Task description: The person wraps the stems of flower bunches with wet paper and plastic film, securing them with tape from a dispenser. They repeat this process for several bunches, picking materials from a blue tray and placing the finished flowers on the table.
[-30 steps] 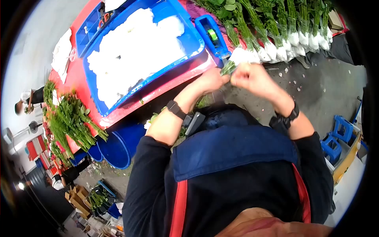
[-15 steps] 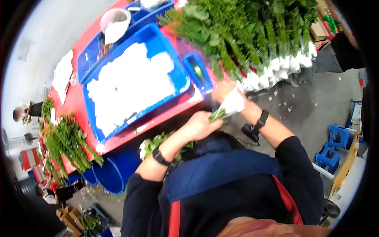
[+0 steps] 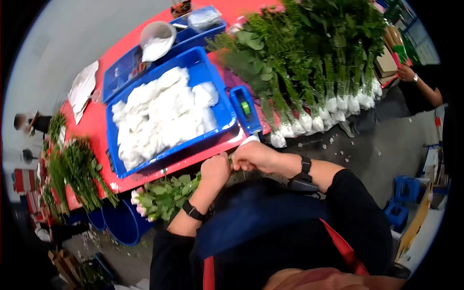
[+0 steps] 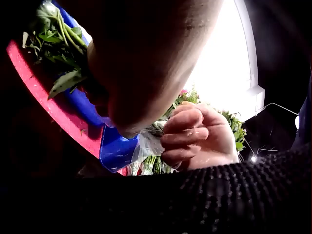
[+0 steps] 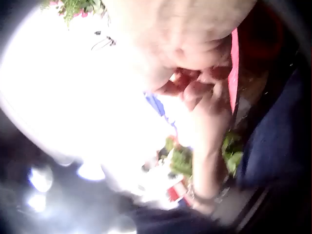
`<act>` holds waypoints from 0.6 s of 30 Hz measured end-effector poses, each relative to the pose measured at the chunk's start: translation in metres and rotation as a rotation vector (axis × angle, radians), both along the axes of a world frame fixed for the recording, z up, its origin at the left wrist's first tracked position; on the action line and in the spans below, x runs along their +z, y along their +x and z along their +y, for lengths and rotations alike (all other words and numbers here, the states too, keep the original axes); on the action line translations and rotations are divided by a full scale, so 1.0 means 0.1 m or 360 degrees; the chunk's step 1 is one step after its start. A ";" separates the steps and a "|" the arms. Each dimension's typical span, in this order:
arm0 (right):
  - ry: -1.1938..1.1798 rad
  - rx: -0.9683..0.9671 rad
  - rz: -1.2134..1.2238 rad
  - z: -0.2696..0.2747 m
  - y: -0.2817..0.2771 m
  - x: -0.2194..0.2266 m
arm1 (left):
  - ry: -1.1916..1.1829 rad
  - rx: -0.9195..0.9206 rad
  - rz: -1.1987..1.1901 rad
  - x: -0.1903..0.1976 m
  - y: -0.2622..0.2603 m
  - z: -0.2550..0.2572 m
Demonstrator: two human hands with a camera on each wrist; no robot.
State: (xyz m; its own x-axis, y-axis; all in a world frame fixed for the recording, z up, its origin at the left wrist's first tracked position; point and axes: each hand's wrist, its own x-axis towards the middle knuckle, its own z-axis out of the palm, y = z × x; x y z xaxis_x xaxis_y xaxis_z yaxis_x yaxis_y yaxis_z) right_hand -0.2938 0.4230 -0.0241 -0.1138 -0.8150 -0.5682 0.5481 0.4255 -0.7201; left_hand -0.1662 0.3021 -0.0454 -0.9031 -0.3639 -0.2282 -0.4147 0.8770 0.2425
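Observation:
A bunch of pale pink roses lies sideways under my left forearm, blooms to the left. My left hand grips its stems, fingers curled. Close against it, my right hand grips the stem end, where a white wrapped tip shows past the knuckles. Clear plastic hangs beside the curled fingers of my right hand in the left wrist view. Both hands meet in the right wrist view, hiding what lies between my fingertips. Just beyond sits a blue tape dispenser with a green roll.
A blue tray of wet white cotton stands on the red table. Finished bunches with white bagged ends lie at the right. Loose greenery hangs over the left edge, above blue buckets. Other people work nearby.
Both hands have moved from the tape dispenser down and left, nearer my body. The white stem end, exposed half a second ago, is now mostly behind my right hand. More roses show at left.

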 end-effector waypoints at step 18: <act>-0.0877 0.0420 0.1079 -0.25 0.00 -0.65 | 0.1204 0.0414 -0.0169 0.63 0.57 -0.31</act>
State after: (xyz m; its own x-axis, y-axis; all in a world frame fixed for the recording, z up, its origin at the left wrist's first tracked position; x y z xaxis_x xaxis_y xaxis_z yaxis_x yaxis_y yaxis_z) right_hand -0.2938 0.3981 -0.0892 -0.0527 -0.9982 0.0299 -0.1329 -0.0227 -0.9909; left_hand -0.1090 0.2710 0.0173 -0.7703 -0.2721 -0.5767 -0.6372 0.3632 0.6797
